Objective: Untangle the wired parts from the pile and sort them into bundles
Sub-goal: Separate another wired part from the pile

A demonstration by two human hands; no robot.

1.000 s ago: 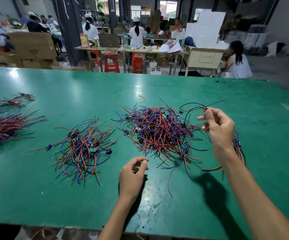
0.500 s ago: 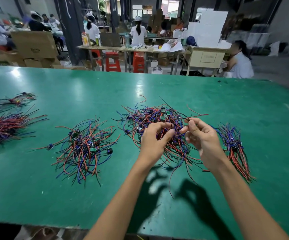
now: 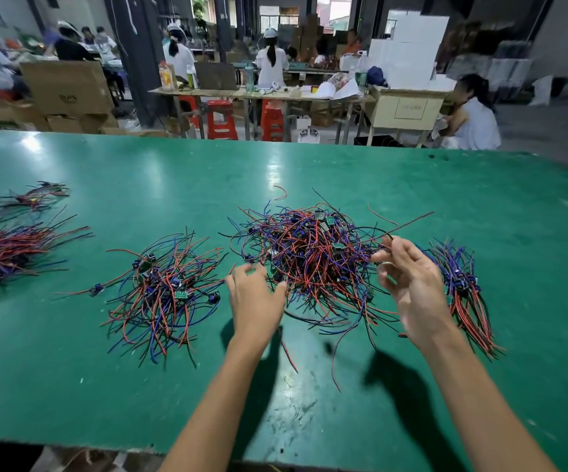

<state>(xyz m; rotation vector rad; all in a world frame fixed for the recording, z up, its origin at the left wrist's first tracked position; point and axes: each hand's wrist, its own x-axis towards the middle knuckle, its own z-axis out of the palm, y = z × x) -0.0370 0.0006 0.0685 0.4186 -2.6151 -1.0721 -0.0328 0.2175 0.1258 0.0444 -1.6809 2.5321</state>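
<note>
Wires (image 3: 313,264) in red, blue and black lie tangled in a pile at the middle of the green table (image 3: 344,172). Left hand (image 3: 255,298) rests at the pile's near-left side, fingers spread and holding nothing. Right hand (image 3: 412,284) pinches 1 thin wire (image 3: 412,222) at the pile's right side, beside a sorted bundle (image 3: 463,287).

Pile (image 3: 313,264): tangled red, blue, black wires with small green boards, mid-bench. Bundles: loose heap (image 3: 163,294) to its left; combed bundle (image 3: 463,291) toward right edge; two (image 3: 10,250) (image 3: 27,199) at left edge.
</note>
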